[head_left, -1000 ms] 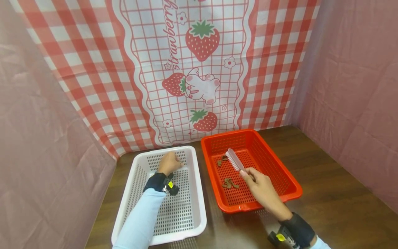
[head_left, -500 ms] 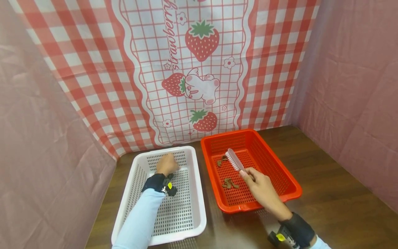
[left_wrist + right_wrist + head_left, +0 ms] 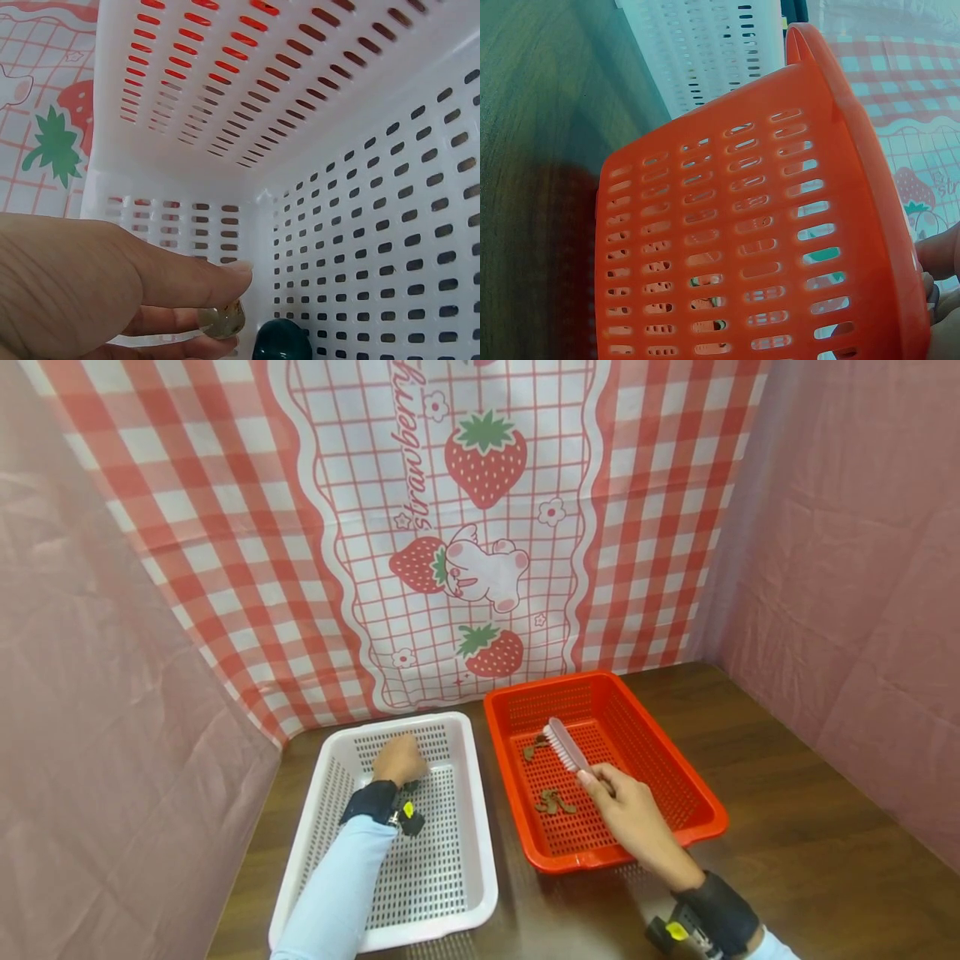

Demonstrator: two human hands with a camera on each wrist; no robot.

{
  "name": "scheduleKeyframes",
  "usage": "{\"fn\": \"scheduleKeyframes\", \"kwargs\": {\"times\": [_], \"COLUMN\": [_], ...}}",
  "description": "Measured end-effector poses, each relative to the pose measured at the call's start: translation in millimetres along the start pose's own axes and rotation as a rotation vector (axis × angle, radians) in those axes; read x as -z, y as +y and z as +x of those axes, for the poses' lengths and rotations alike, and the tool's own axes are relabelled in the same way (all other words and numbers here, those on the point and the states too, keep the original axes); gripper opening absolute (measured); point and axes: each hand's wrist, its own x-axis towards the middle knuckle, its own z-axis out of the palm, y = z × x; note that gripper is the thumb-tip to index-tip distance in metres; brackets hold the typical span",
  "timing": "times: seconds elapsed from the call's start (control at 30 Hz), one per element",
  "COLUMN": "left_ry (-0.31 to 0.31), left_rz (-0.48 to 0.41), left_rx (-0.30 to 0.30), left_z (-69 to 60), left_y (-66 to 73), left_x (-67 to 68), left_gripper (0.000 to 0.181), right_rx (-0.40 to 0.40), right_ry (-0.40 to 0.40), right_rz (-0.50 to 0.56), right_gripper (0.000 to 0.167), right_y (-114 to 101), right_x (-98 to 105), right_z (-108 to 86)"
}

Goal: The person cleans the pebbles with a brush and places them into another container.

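Observation:
Deep in the white basket [image 3: 486, 860], my left hand [image 3: 400, 760] pinches a small, glassy, pale grey-green stone [image 3: 223, 321] with brown marks between thumb and fingers. A smooth dark green rounded piece [image 3: 283, 343] lies just beyond those fingers in the left wrist view. Over the red basket [image 3: 701, 810], my right hand [image 3: 628, 806] grips a pink brush [image 3: 570, 745] by its handle, white bristles facing left. Several brown curled scraps [image 3: 555, 803] lie on the red basket's floor below the brush. In the right wrist view, the basket wall hides most of that hand.
Both baskets stand side by side on a dark wooden table [image 3: 787, 827]. Behind them hangs a checked strawberry cloth [image 3: 480, 568]. Pink cloth [image 3: 847, 568] closes off the right side, and another pink cloth [image 3: 127, 710] the left.
My left hand has shifted slightly left and toward me inside the white basket, and its fingertips are now out of sight from the head. The right hand and brush stay still.

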Motion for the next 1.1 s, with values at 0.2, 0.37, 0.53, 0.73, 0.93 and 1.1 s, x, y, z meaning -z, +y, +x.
{"fn": "scheduleKeyframes", "kwargs": {"times": [0.2,0.37,0.53,0.73,0.93,1.1], "left_ry": [0.014,0.007,0.006,0.033,0.039,0.072], "left_rz": [0.027,0.060,0.074,0.083,0.056,-0.014], "left_rx": [-0.019,-0.025,-0.033,-0.064,-0.066,-0.135], "left_z": [1.4,1.1,-0.7,-0.7,-2.4,-5.3], "left_y": [-3.5,-4.0,-5.9,-8.2,-5.4,6.9], "left_x": [-4.0,-3.0,-2.8,-3.4,0.1,13.9], "left_gripper": [0.018,0.018,0.021,0.019,0.017,0.011], "right_rx": [0.000,-0.014,-0.023,-0.026,-0.027,-0.051], "right_ry": [-0.001,-0.010,-0.017,-0.009,-0.003,-0.040], "right_rz": [0.006,0.020,0.018,0.013,0.002,0.104], "right_gripper": [0.036,0.034,0.037,0.039,0.040,0.033], "right_y": [0.1,-2.6,-3.6,-2.9,-0.9,-1.2], "right_x": [0.3,1.4,1.6,1.0,0.7,1.1], "right_z": [-0.1,-0.4,-0.9,-0.7,0.0,-0.2]}}
